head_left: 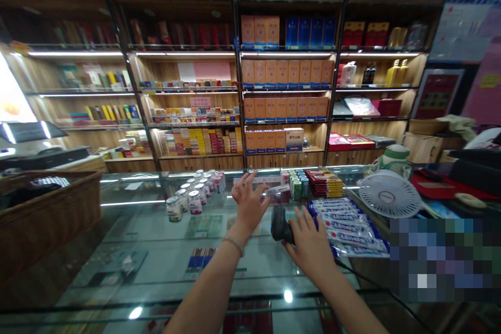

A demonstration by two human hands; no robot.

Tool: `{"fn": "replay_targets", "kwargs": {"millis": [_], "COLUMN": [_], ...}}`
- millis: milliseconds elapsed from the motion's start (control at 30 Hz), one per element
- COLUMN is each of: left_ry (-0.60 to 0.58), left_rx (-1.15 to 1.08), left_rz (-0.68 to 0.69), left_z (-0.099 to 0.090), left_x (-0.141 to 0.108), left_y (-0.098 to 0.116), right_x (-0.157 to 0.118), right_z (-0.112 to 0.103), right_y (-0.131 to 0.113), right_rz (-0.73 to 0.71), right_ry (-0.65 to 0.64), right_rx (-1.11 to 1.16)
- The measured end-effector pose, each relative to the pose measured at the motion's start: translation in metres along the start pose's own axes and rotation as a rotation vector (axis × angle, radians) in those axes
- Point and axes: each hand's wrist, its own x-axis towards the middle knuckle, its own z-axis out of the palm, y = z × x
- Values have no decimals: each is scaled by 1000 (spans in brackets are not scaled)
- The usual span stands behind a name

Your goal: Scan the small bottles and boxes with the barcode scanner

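Between the thumb and index finger of my left hand [249, 199] is a small whitish tube-shaped pack [278, 189], its other fingers raised. The print on the pack is too small to read. My right hand [311, 239] lies over the handle of a black barcode scanner [278, 224], whose head points left and up, just below the pack. A cable [376, 287] runs from beneath my right wrist towards the lower right. Left of my left hand, small jars with white lids [195, 202] stand in rows on the glass counter [156, 242].
Green and blue tubes [298, 188], stacked red-and-yellow packets [324, 183] and blue-white sachets [348, 224] sit along the counter's right part. A white fan [389, 194] stands farther right. A wicker basket [50, 214] occupies the left side. Stocked shelves [285, 91] line the back wall.
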Motion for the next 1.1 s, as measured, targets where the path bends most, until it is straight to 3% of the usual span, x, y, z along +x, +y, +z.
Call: {"fn": "replay_targets", "kwargs": {"millis": [400,633,833,1100], "left_ry": [9,71,78,125], "left_rx": [1,-2,0,22], "left_rz": [3,30,38,54], "left_z": [4,7,7,8], "left_x": [0,-1,-1,-1], "left_y": [-7,-6,-6,-5], "right_x": [-1,6,6,6], "right_z": [-15,-53,-61,-57], "right_y": [2,7,9,5], "right_rz": [7,198,265,234], "right_ry": [10,-200,-200,-193], "right_rx": [106,366,540,353]}}
